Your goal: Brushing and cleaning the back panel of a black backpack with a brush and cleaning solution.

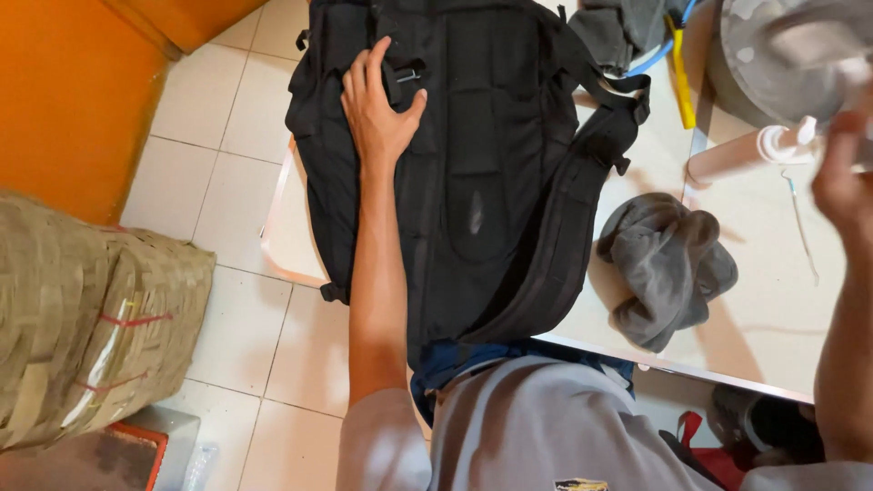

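Note:
A black backpack [482,155] lies back side up across the left end of a white table [773,318], hanging over its edge. My left hand [377,109] rests flat on the pack's upper left part, fingers spread, holding nothing. My right hand [846,182] is raised at the right edge of view, blurred, close to a pink pump bottle [755,150] lying on its side; whether it grips anything I cannot tell. A crumpled grey cloth [668,268] sits on the table between the backpack and my right arm.
A woven sack bundle [91,318] stands on the tiled floor [227,164] at left beside an orange wall [64,100]. A grey round basin [782,55], a yellow tool [682,77] and another grey cloth [623,27] lie at the table's far end.

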